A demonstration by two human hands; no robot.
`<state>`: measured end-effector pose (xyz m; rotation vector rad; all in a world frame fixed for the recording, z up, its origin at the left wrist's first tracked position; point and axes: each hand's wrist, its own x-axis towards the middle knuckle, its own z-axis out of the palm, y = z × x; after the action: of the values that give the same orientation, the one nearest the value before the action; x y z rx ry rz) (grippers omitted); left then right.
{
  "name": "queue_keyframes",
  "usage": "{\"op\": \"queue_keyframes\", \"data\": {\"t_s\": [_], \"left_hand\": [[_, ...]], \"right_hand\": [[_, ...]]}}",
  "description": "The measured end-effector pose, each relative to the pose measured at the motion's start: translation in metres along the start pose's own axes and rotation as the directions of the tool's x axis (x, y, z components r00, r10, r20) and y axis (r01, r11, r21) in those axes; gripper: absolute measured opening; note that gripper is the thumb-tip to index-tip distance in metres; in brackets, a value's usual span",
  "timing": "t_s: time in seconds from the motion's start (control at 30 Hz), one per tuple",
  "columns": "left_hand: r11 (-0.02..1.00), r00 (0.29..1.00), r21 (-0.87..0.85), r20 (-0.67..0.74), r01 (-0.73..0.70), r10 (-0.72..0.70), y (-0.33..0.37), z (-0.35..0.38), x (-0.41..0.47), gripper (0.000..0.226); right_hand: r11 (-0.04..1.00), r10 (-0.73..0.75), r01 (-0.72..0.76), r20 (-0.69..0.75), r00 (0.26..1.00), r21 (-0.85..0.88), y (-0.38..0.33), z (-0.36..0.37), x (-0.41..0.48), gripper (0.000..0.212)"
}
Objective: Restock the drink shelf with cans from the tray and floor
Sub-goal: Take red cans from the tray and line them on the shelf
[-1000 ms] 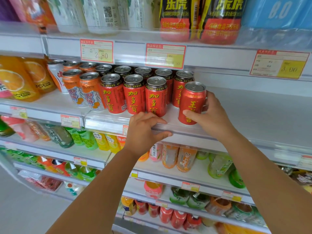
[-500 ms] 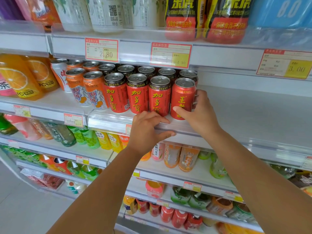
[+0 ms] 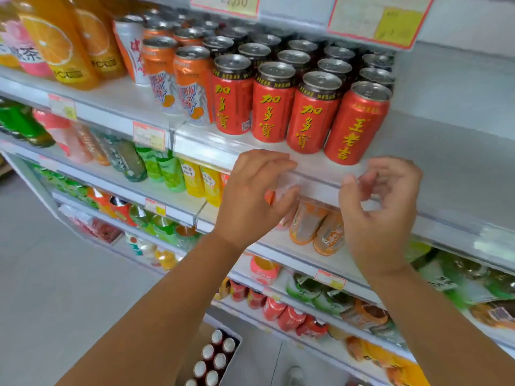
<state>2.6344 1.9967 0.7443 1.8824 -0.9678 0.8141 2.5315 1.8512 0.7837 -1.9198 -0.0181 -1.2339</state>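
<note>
Both bare forearms are reaching up from 6 o'clock toward the drink shelf. The left hand [image 3: 248,199] is sitting just left of centre. Its fingers are curling over the top of the clear front rail [image 3: 320,178] and its thumb is tucking in beneath, so it is gripping the rail.

The right hand [image 3: 381,215] is hanging at 3 o'clock of the left one, just in front of the same rail. Its fingers are loosely bent, spread apart and holding nothing, though blur is softening the fingertips.

At 11 o'clock of the right hand, the end can [image 3: 356,123] is standing upright on the shelf [image 3: 451,151], close behind the rail and apart from both hands. It is closing the right end of the front row, just beside three red cans [image 3: 274,107] lining up at its 9 o'clock. Further toward 9 o'clock, orange cans [image 3: 192,84] are standing, then a white can [image 3: 129,48] and orange juice bottles [image 3: 53,43].

Behind the front row, back cans [image 3: 295,55] are filling the rows toward 12 o'clock, with mostly their silver tops showing. A price tag [image 3: 376,20] is hanging above them at 1 o'clock.

Far below, at 6 o'clock on the floor, a tray [image 3: 236,355] is holding dark cans [image 3: 207,352] with pale tops, packed upright in rows.
</note>
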Motion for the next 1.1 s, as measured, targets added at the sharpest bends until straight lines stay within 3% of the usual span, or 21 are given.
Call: {"op": "queue_keyframes", "data": {"t_s": [0.1,0.17,0.2,0.27,0.37,0.43,0.53,0.6,0.67,0.83,0.97,1.1], "left_hand": [[0.974,0.971,0.034,0.086,0.222,-0.224,-0.02,-0.024,-0.079,0.025],[0.862,0.835,0.127,0.213,0.491,-0.507,-0.043,-0.035,-0.153,0.029],[0.756,0.705,0.2,0.274,0.623,-0.654,-0.054,-0.039,-0.193,0.031],[0.483,0.369,0.357,0.344,0.799,-0.864,-0.07,-0.049,-0.27,0.036],[0.107,-0.078,0.515,0.326,0.851,-0.942,-0.082,-0.057,-0.38,0.041],[-0.073,-0.287,0.557,0.308,0.827,-0.907,-0.09,-0.052,-0.45,0.045],[-0.226,-0.468,0.584,0.303,0.779,-0.83,-0.117,-0.026,-0.546,0.049],[-0.269,-0.533,0.605,0.31,0.749,-0.788,-0.141,0.001,-0.608,0.048],[-0.26,-0.542,0.62,0.322,0.74,-0.776,-0.167,0.032,-0.666,0.048],[-0.238,-0.429,0.526,0.279,0.817,-0.859,-0.238,0.1,-0.775,0.056],[-0.086,-0.337,0.61,0.311,0.788,-0.888,-0.27,0.14,-0.837,0.073],[-0.053,-0.375,0.663,0.354,0.747,-0.857,-0.28,0.167,-0.87,0.084]], "right_hand": [[0.99,0.103,-0.125,0.298,0.949,0.058,0.005,0.026,-0.064,0.023],[0.965,0.244,-0.258,0.549,0.799,-0.054,0.023,0.049,-0.111,0.021],[0.947,0.305,-0.294,0.659,0.688,-0.131,0.036,0.061,-0.138,0.022],[0.897,0.422,-0.332,0.79,0.446,-0.292,0.068,0.083,-0.193,0.023],[0.816,0.544,-0.294,0.833,0.1,-0.498,0.121,0.115,-0.279,0.026],[0.78,0.578,-0.239,0.812,-0.082,-0.579,0.162,0.139,-0.337,0.029],[0.749,0.618,-0.093,0.743,-0.258,-0.656,0.231,0.18,-0.429,0.038],[0.75,0.615,-0.025,0.711,-0.341,-0.661,0.275,0.211,-0.492,0.043],[0.756,0.612,0.018,0.697,-0.374,-0.654,0.314,0.24,-0.55,0.044],[0.87,0.491,0.134,0.814,-0.308,-0.474,0.399,0.292,-0.672,0.042],[0.929,0.235,0.345,0.934,-0.269,-0.135,0.446,0.309,-0.731,0.06],[0.871,0.229,0.491,0.892,-0.389,-0.009,0.473,0.321,-0.759,0.089]]}}
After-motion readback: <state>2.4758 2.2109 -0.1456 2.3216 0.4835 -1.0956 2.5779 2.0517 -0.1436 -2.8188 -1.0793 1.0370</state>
